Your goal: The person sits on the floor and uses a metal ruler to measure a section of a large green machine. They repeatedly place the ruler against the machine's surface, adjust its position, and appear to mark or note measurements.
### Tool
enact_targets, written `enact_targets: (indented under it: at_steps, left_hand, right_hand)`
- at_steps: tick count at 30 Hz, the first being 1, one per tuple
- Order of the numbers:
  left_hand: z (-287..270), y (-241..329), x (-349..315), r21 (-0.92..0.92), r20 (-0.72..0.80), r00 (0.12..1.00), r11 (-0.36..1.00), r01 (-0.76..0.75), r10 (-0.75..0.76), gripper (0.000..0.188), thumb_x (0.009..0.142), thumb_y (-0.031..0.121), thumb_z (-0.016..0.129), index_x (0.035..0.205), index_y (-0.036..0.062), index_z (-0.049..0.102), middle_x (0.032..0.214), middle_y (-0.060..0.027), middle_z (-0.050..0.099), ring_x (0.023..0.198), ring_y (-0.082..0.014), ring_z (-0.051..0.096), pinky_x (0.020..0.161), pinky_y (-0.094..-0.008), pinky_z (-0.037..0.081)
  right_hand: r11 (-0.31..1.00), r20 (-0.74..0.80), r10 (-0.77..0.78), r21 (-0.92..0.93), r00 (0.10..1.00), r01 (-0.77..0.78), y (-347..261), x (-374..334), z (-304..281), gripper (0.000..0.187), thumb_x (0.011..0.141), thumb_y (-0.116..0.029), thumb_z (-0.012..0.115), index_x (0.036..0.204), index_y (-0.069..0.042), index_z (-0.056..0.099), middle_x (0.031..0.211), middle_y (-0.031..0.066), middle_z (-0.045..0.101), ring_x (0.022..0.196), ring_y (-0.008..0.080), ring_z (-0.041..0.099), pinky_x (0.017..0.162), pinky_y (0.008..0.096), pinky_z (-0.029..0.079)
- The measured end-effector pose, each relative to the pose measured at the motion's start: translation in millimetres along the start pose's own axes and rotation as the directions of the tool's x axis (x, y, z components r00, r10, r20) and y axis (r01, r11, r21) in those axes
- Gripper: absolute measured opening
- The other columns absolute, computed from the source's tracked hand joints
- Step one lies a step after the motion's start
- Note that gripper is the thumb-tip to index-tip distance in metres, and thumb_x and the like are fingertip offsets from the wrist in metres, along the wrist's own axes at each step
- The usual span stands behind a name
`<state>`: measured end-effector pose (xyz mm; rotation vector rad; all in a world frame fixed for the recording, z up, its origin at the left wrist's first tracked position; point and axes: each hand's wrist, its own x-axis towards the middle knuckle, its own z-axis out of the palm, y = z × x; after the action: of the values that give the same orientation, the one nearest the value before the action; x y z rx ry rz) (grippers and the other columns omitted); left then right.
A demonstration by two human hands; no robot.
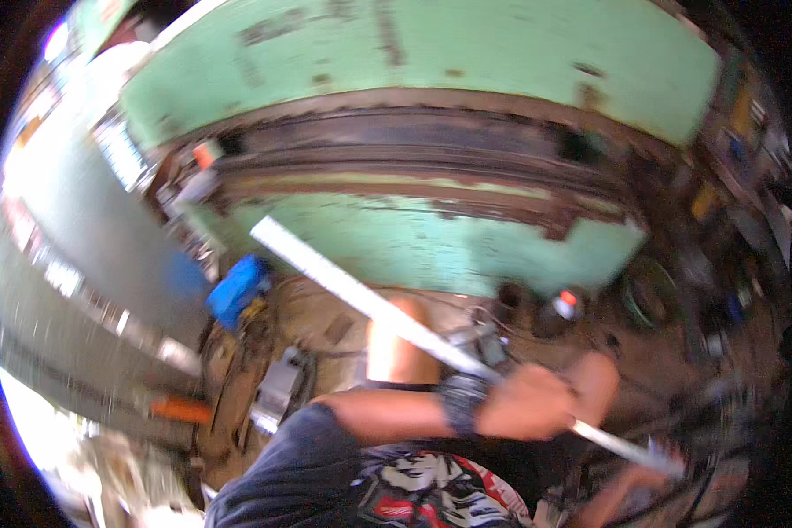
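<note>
Green paint covered the upper and lower panels of the large machine (414, 136), which served as the landmark, with a dark horizontal bed between the panels. Grey sheet surface (114, 238) stood to the left of the machine. Long pale strip (361, 295) ran diagonally in front of the machine, its upper end overlapping the lower panel in view and its opposite end pointing away from the machine, down to the right. Left hand (528, 403), below the machine's lower panel in view, had its fingers clamped around the strip. Right hand (640, 480), farther from the machine and beside the strip's lower end, was blurred; whether its fingers gripped or only touched the strip could not be told. Grey block (280, 387) lay on the floor below the machine's left part, blue object (238, 290) nearer the machine's lower left corner, and dark container (551, 319) with an orange-red top just below the machine's right part.
</note>
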<state>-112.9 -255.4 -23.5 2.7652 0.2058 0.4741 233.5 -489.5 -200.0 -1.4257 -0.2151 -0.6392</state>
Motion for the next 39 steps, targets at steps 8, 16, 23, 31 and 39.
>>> enact_targets:
  at_steps: [8,16,23,31,39]
  left_hand:
    - [-62,-35,-96,-0.452,0.076,0.905,0.795,0.405,-0.418,0.037,0.100,0.037,0.064,0.083,0.0052,0.072,0.068,-0.0159,0.067,0.061,-0.0334,0.066,0.056,-0.0447,0.048]
    - [-47,-65,-97,-0.355,-0.262,0.678,0.722,0.594,-0.686,0.034,0.098,0.028,0.069,0.079,-0.0008,0.068,0.060,-0.0157,0.060,0.052,-0.0193,0.057,0.051,-0.0379,0.044]
    - [-27,-117,-85,-0.654,-0.158,0.611,0.546,0.524,-0.776,0.037,0.102,0.026,0.065,0.079,-0.0033,0.067,0.063,0.0016,0.052,0.060,-0.0077,0.044,0.052,-0.0288,0.036]
    - [-18,-124,-80,-0.727,-0.054,0.575,0.427,0.538,-0.816,0.036,0.103,0.027,0.062,0.080,-0.0003,0.069,0.064,0.0028,0.055,0.058,-0.0067,0.044,0.053,-0.0260,0.034]
    - [-15,-125,-69,-0.772,0.006,0.565,0.355,0.527,-0.825,0.036,0.104,0.027,0.062,0.082,-0.0004,0.071,0.063,0.0041,0.055,0.057,-0.0048,0.043,0.051,-0.0261,0.032]
  right_hand:
    - [0.885,0.515,0.075,0.360,0.854,-0.295,-66,-27,184,0.025,0.103,-0.011,0.051,0.124,-0.004,0.062,0.120,0.0102,0.065,0.105,0.0205,0.063,0.088,0.0359,0.054]
    - [0.964,0.669,-0.046,0.225,0.742,-0.143,-153,-110,275,0.060,0.102,-0.023,0.063,0.151,-0.001,0.037,0.142,0.0180,0.053,0.124,0.0230,0.055,0.104,0.0363,0.046]
    - [0.797,0.976,0.055,0.084,0.209,-0.598,-155,-216,224,0.048,0.102,-0.012,0.061,0.147,-0.004,0.044,0.118,0.0113,0.058,0.097,0.0132,0.062,0.082,0.0314,0.059]
    - [0.773,0.997,0.077,-0.055,0.008,-0.633,-166,-219,184,0.044,0.101,-0.011,0.061,0.143,-0.005,0.048,0.103,0.0046,0.061,0.080,0.0061,0.060,0.074,0.0249,0.057]
    - [0.720,0.988,0.106,-0.152,-0.109,-0.678,-165,-233,182,0.038,0.104,-0.013,0.057,0.141,-0.005,0.050,0.105,0.0071,0.065,0.085,0.0097,0.064,0.075,0.0261,0.057]
